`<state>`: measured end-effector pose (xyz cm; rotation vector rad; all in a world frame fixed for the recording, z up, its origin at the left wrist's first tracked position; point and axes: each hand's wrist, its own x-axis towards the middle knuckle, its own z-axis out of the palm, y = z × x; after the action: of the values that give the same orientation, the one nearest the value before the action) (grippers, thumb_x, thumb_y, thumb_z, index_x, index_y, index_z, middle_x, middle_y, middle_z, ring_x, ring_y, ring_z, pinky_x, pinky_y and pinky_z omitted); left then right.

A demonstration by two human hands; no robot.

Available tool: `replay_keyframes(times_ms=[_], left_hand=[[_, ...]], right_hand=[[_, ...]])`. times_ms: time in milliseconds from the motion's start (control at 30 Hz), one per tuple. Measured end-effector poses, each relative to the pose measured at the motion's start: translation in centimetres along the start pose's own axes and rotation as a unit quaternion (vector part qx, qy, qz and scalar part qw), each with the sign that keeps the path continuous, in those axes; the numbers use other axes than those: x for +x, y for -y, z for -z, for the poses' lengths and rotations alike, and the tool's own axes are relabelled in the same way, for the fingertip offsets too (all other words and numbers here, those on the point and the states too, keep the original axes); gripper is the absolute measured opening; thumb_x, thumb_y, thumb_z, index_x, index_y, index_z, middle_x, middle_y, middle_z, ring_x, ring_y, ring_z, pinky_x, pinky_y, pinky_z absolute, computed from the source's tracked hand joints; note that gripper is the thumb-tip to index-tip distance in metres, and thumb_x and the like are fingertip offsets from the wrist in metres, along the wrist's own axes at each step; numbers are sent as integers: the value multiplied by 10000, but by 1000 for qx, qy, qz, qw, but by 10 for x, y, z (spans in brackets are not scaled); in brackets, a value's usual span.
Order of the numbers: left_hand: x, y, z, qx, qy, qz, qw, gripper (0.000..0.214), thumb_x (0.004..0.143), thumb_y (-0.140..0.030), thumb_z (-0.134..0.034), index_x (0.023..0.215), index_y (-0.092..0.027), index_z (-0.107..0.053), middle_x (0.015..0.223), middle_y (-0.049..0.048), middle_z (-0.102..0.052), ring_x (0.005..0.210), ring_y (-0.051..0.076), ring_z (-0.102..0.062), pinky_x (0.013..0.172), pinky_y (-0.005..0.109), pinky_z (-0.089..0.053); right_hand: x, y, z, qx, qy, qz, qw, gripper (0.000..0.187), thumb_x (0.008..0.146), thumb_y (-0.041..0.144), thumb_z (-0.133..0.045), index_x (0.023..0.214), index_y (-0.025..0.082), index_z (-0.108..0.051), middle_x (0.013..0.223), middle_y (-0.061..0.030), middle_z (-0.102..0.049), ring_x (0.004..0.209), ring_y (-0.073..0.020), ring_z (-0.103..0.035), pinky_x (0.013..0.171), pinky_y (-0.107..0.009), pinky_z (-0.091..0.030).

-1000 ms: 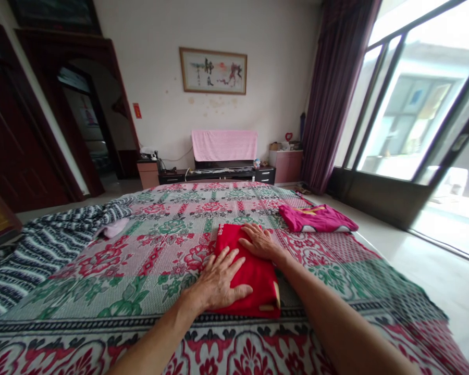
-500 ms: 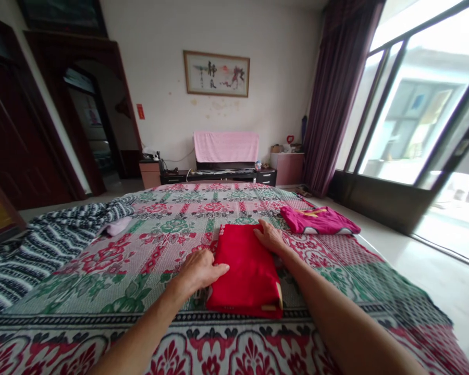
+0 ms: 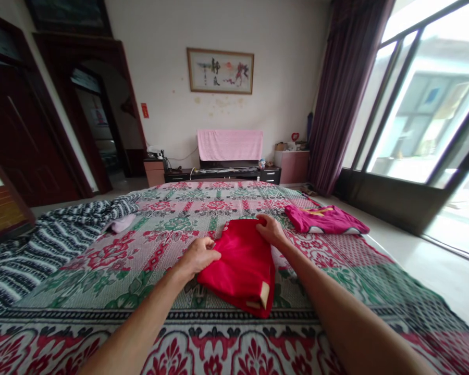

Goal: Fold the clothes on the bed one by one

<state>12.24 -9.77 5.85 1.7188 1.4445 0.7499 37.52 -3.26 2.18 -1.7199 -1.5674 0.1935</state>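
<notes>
A folded red garment [image 3: 240,263] lies in the middle of a bed covered by a red and green floral spread [image 3: 156,245]. My left hand [image 3: 198,256] is closed on the garment's left edge, gripping it. My right hand [image 3: 271,229] is closed on its far right corner. The garment is lifted slightly off the spread and tilted, with a tan tag showing at its near corner.
A folded pink garment [image 3: 326,220] lies at the bed's right edge. A black and white striped blanket [image 3: 42,242] is bunched on the left. Beyond the bed stand a low TV stand draped with a pink towel [image 3: 230,145], dark doors to the left and large windows to the right.
Both hands moved off the top of the red garment to its edges and closed on them. The garment has risen a little and tilted.
</notes>
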Motion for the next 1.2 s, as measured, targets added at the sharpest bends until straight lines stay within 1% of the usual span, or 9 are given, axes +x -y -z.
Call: replay_keyframes(times_ms=[167, 267, 400, 500, 633, 767, 867, 1000, 1200], left_hand=[[15, 17, 19, -166, -59, 23, 984, 259, 590, -168, -608, 847, -140, -604, 686, -3, -642, 578, 122, -587, 552, 216, -446], [26, 36, 24, -176, -103, 13, 979, 344, 613, -219, -629, 943, -126, -596, 690, 1, -641, 560, 120, -585, 540, 216, -441], [32, 44, 25, 12, -136, -1, 991, 373, 648, -252, -636, 1002, -134, -629, 773, 30, -669, 658, 139, -618, 591, 220, -451], [18, 24, 23, 198, -173, -106, 959, 237, 679, -258, -632, 901, -189, -678, 889, 49, -679, 825, 168, -617, 739, 246, -450], [-11, -12, 17, 234, 9, -174, 956, 200, 696, -399, -637, 737, -208, -681, 774, 19, -671, 717, 147, -588, 660, 238, -415], [-31, -26, 9, 291, 161, -166, 928, 448, 530, -545, -717, 844, -228, -679, 818, 14, -640, 726, 171, -575, 587, 243, -386], [-37, -27, 3, 386, 174, -184, 887, 484, 517, -515, -722, 905, -233, -655, 900, 45, -604, 820, 230, -569, 654, 290, -416], [-41, -23, -4, 440, 159, -216, 857, 260, 664, -265, -568, 913, -225, -628, 924, 63, -591, 821, 234, -572, 701, 320, -432], [-34, -13, -7, 431, 127, -271, 851, 291, 664, -111, -450, 874, -209, -626, 889, 68, -617, 824, 218, -570, 720, 304, -418]], right_hand=[[0, 6, 5, 77, -9, -66, 995, 430, 697, 261, -516, 1097, 184, -655, 758, -17, -683, 742, -176, -629, 687, -253, -481], [0, 4, 3, 96, -14, -57, 994, 446, 691, 242, -512, 1114, 188, -642, 796, -22, -688, 760, -176, -632, 674, -251, -484], [0, -3, -1, 74, -24, -35, 996, 465, 681, 181, -529, 1136, 187, -624, 961, -47, -692, 834, -175, -633, 724, -264, -491], [1, -8, -2, 76, 5, -62, 995, 484, 682, 182, -564, 1165, 174, -601, 1027, -68, -684, 835, -170, -637, 717, -262, -496], [4, -12, 1, 116, 33, -80, 989, 513, 688, 185, -567, 1201, 170, -574, 1057, -73, -676, 816, -162, -639, 691, -250, -500], [6, -19, 15, 143, 122, 13, 982, 500, 650, 84, -499, 1125, 175, -626, 1070, -65, -674, 863, -185, -644, 732, -283, -511], [6, -22, 28, 95, 200, 127, 967, 489, 579, 2, -463, 972, 187, -688, 1249, -57, -595, 1075, -205, -583, 897, -313, -474], [2, -19, 37, 2, 258, 196, 946, 577, 557, -40, -425, 1029, 179, -674, 1184, -56, -630, 1081, -197, -571, 990, -336, -418], [-3, -19, 29, -55, 191, 181, 963, 536, 632, -15, -414, 1052, 192, -673, 1095, -44, -684, 1014, -205, -615, 927, -308, -445]])
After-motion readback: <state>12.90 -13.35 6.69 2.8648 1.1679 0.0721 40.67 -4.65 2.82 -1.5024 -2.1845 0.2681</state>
